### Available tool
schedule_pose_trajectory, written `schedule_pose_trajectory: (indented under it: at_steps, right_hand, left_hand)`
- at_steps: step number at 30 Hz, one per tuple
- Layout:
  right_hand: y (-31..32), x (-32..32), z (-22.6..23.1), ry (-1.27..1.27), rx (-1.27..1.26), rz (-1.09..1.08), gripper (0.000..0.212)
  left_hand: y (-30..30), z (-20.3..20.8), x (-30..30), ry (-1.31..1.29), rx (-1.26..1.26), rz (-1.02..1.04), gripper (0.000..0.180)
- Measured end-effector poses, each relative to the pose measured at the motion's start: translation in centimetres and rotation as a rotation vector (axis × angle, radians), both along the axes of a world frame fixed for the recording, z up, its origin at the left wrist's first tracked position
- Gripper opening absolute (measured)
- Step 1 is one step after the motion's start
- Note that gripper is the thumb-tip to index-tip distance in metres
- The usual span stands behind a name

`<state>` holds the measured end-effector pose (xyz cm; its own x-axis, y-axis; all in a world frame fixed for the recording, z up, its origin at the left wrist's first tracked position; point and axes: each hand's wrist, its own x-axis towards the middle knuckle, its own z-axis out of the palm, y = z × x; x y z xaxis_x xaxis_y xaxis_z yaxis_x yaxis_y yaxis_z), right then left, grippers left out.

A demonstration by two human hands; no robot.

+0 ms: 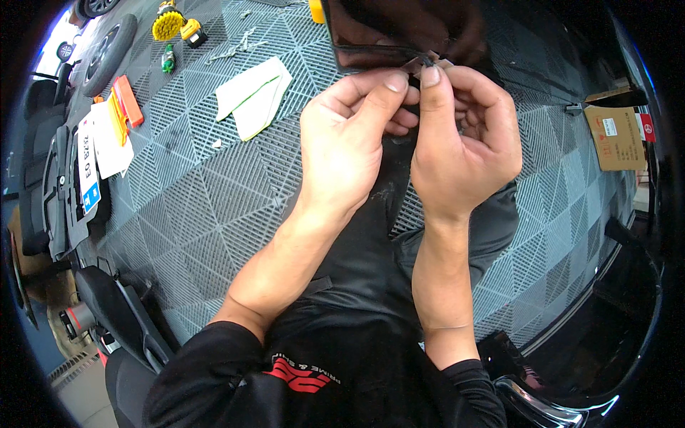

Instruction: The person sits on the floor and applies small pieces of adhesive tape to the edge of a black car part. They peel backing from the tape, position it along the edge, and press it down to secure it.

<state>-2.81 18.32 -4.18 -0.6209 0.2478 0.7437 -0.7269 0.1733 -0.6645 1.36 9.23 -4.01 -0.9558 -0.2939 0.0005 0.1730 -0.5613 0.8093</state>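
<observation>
- At the lower edge of a glossy black curved panel [407,28], at the top centre of the view, the work in hand centres on a small, thin, brownish translucent piece [414,65] lying right at the fingertips.
- The bare left hand [339,153] has thumb and forefinger pinched together on the near side of this piece, its other fingers curled in behind.
- The bare right hand [467,146] is likewise pinching, thumb pressed toward the bent forefinger, its tip just beside the left one.
- The step appears to be fine two-handed finger work on the piece at the panel's edge; I judge that the next move calls for a light, steady pinch, with the two thumbs kept close and the panel's glossy face spared.
- The thumbs and curled fingers hide most of the piece, so its full shape, and whether it is joined to the panel, cannot be told; it may well be a strip of film or tape.
- The panel's top is cut off by the upper rim, and its dark reflections blur where its surface ends.
- On the grey slatted floor [193,171], to the left, lies a pale green folded cloth [260,93], well apart from both hands.
</observation>
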Motion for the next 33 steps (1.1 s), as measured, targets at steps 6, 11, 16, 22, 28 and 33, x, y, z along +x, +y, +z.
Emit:
schedule_pose_trajectory:
  at_steps: [6,11,16,22,28,33]
  right_hand:
    - [0.3,0.6,0.5,-0.046,0.049,0.003,0.011]
    - [0.1,0.3,0.5,-0.021,0.009,0.005,0.01]
    - [0.0,0.1,0.8,-0.02,0.036,-0.012,0.01]
    - [0.1,0.3,1.2,-0.04,0.087,-0.028,0.009]
    - [0.1,0.6,1.9,-0.08,0.083,-0.005,0.008]
    - [0.1,0.6,2.1,-0.081,0.11,-0.016,0.008]
  left_hand:
    - [-2.7,-0.4,1.6,0.024,-0.152,0.121,0.023]
    - [-5.7,0.3,1.3,0.218,-0.26,0.332,0.019]
    - [-6.3,1.4,-0.7,0.441,-0.508,0.36,0.03]
    - [-5.2,1.6,-0.3,0.357,-0.567,0.315,0.027]
    - [-6.3,-0.1,-0.6,0.315,-0.53,0.38,0.026]
    - [-6.4,-0.2,-0.6,0.314,-0.54,0.379,0.025]
